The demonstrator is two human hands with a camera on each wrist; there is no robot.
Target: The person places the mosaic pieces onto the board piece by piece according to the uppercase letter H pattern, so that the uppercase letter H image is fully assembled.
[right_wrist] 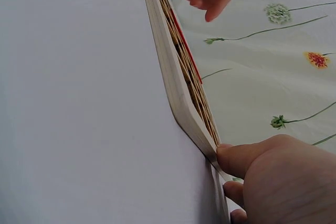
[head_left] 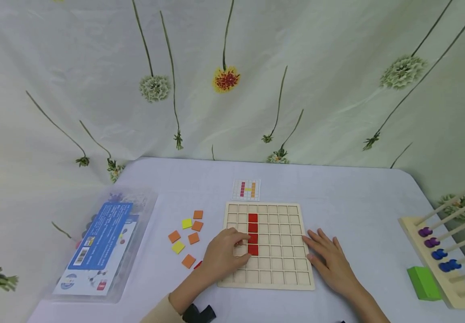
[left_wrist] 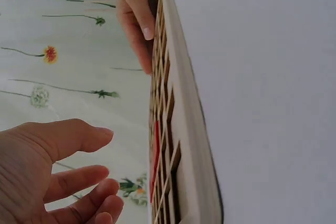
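A wooden grid board point(head_left: 282, 284) lies on the table, with several red square tiles point(head_left: 253, 218) in one column of its cells. Over the board's left part is my left hand point(head_left: 225, 252), its thumb and fingers parted beside the lower red tiles. In the left wrist view this hand point(left_wrist: 68, 177) shows nothing between its loosely bent fingers. My right hand point(head_left: 331, 264) rests at the board's right edge, fingers spread. The right wrist view has its thumb point(right_wrist: 244, 158) touching the board's corner.
Loose orange tiles point(head_left: 189, 261) and yellow tiles point(head_left: 178, 246) lie left of the board, with a red tile partly hidden by my left wrist. A pattern card point(head_left: 246, 190) sits behind the board. A plastic case point(head_left: 135, 251) stands left; a bead rack point(head_left: 438, 264) and green block point(head_left: 424, 283) are right.
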